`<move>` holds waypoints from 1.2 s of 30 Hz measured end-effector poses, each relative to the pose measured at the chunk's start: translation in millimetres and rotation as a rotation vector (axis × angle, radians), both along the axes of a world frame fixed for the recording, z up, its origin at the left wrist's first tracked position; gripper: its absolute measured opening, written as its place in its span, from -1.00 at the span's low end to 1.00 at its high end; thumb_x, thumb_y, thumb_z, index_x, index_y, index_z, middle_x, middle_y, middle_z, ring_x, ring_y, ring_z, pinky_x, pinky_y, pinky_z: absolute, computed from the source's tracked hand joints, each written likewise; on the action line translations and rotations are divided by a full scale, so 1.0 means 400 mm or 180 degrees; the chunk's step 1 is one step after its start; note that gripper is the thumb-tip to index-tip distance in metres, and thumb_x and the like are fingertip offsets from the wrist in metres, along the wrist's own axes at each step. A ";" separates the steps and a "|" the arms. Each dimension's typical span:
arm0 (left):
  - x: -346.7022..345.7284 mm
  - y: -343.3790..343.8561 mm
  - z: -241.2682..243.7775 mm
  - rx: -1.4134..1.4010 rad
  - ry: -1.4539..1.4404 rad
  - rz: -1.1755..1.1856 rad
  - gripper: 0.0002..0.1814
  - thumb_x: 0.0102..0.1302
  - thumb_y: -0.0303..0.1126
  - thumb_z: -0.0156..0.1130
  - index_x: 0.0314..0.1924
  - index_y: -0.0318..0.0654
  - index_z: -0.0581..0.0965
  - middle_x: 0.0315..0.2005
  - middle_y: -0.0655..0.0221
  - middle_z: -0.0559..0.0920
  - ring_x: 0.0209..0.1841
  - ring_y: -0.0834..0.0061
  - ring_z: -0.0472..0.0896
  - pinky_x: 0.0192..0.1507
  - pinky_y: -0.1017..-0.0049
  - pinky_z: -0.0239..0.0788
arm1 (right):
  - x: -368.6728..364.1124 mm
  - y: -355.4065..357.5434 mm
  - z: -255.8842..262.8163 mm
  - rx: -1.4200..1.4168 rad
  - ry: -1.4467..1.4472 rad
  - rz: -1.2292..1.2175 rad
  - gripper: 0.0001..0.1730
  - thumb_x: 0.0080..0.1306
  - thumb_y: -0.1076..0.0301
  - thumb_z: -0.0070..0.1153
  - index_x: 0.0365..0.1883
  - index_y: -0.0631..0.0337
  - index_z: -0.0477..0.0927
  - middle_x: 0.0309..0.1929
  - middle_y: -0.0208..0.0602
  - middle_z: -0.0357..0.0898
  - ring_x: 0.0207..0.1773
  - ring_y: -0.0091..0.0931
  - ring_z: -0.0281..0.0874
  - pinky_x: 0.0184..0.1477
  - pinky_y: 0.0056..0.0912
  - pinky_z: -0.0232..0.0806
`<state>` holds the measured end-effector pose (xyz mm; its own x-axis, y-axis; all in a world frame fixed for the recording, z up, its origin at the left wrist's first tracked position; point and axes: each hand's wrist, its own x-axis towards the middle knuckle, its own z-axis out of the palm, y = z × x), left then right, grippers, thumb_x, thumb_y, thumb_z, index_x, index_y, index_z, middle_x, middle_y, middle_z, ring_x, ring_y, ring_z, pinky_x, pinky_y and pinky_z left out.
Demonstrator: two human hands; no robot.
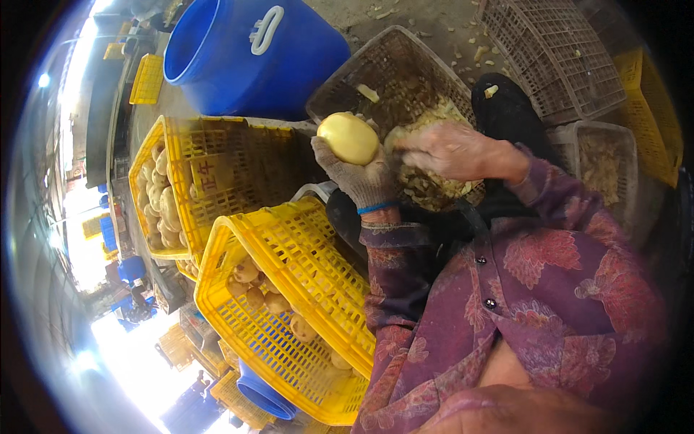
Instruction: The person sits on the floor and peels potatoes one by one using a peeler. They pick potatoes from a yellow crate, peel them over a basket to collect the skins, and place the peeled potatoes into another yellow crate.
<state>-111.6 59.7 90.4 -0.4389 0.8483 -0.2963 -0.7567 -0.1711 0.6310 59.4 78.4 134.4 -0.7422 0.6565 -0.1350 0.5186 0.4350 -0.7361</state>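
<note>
My left hand [358, 176] wears a knit glove with a blue band at the wrist. It grips a peeled yellow potato [347, 138], smooth and wet-looking. Just to the right is my bare right hand [447, 150], fingers curled and blurred; whether a tool is inside it cannot be made out. Both hands are over a dirty plastic crate [398, 40] between my knees. Wet potato peelings [428, 190] lie inside it, partly hidden by the right hand.
Unpeeled potatoes [274, 301] lie in a yellow crate [293, 244] at my left. Behind it, another yellow crate [238, 163] holds potatoes. A blue barrel [282, 65] stands ahead. Brown crates [558, 59] and a bin of scraps [602, 163] are at right. Peel scraps litter the floor.
</note>
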 end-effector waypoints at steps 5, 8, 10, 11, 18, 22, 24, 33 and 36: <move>0.012 0.011 0.038 0.0266 -0.0612 -0.0303 -0.37 0.26 0.09 0.29 0.09 -0.28 0.44 -0.07 0.16 0.58 0.01 0.20 0.56 0.06 0.21 0.51 | 0.037 0.028 -0.003 0.0016 0.1398 -0.1470 -0.49 0.45 0.15 0.04 0.23 0.32 0.47 0.13 0.04 0.56 0.16 -0.16 0.56 0.16 -0.22 0.42; 0.049 0.011 0.052 0.0046 0.0347 -0.0133 -0.34 0.26 0.05 0.31 0.19 -0.21 0.37 0.08 0.18 0.50 0.10 0.26 0.52 0.11 0.24 0.49 | -0.008 0.064 0.003 0.1213 0.1261 -0.1370 -0.52 0.44 0.23 0.06 0.24 0.32 0.46 0.16 0.03 0.55 0.15 -0.16 0.56 0.14 -0.23 0.43; 0.034 0.001 0.002 0.0262 0.1545 -0.0156 -0.29 0.26 0.01 0.33 0.28 -0.14 0.29 0.18 0.19 0.42 0.16 0.28 0.48 0.15 0.26 0.47 | -0.059 0.076 -0.005 0.1271 0.1206 -0.1322 -0.52 0.43 0.23 0.07 0.23 0.32 0.47 0.15 0.05 0.55 0.11 -0.11 0.57 0.11 -0.22 0.44; 0.006 0.003 -0.021 0.0547 0.0210 -0.0448 -0.21 0.25 -0.04 0.36 0.35 -0.08 0.19 0.24 0.20 0.35 0.22 0.28 0.43 0.19 0.26 0.44 | -0.073 0.076 -0.006 0.1293 0.1178 -0.1300 -0.52 0.43 0.24 0.07 0.23 0.32 0.47 0.14 0.06 0.55 0.09 -0.09 0.58 0.09 -0.21 0.45; -0.026 0.013 -0.034 0.0037 0.1209 0.0379 -0.28 0.27 0.16 0.26 0.19 -0.26 0.40 0.05 0.10 0.53 0.12 0.14 0.52 0.22 0.19 0.40 | -0.018 -0.129 -0.077 0.1123 0.1023 -0.0942 -0.52 0.40 0.24 0.09 0.18 0.40 0.47 -0.12 0.04 0.63 -0.18 -0.12 0.65 -0.18 -0.15 0.49; -0.005 0.022 0.016 0.0443 -0.0790 -0.0449 -0.32 0.31 0.17 0.20 0.14 -0.29 0.43 0.02 0.11 0.57 0.13 0.17 0.52 0.15 0.25 0.47 | 0.006 -0.065 -0.038 0.1130 0.1174 -0.1455 -0.53 0.41 0.23 0.08 0.17 0.37 0.50 -0.05 0.05 0.63 -0.09 -0.14 0.65 -0.12 -0.17 0.49; -0.003 0.012 0.026 0.0462 -0.0783 -0.0592 -0.35 0.33 0.14 0.19 0.14 -0.28 0.43 0.03 0.15 0.56 0.12 0.22 0.53 0.13 0.27 0.49 | -0.038 0.009 -0.029 0.1541 0.1339 -0.1513 -0.54 0.41 0.27 0.07 0.19 0.38 0.47 -0.06 0.05 0.63 -0.09 -0.12 0.63 -0.11 -0.15 0.48; 0.001 0.003 0.009 0.0224 0.0217 -0.0221 -0.43 0.36 0.06 0.18 0.16 -0.20 0.40 0.04 0.21 0.51 0.09 0.32 0.51 0.15 0.34 0.48 | -0.029 -0.140 -0.071 0.0829 0.1122 -0.1076 -0.54 0.40 0.28 0.08 0.19 0.37 0.47 -0.10 0.12 0.62 -0.09 -0.07 0.63 -0.07 -0.13 0.48; 0.005 0.005 0.019 0.0356 -0.0094 -0.0262 -0.45 0.38 0.06 0.16 0.16 -0.19 0.41 0.05 0.22 0.52 0.08 0.31 0.53 0.15 0.31 0.47 | -0.015 -0.077 -0.065 0.0955 0.1513 -0.1401 -0.55 0.42 0.28 0.06 0.19 0.37 0.47 -0.03 0.12 0.61 -0.02 -0.08 0.62 -0.01 -0.15 0.46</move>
<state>-109.5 61.8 98.0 -0.3590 0.9095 -0.2097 -0.7890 -0.1757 0.5887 53.3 47.5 108.3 -0.3334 0.8668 0.3708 0.3453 0.4782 -0.8075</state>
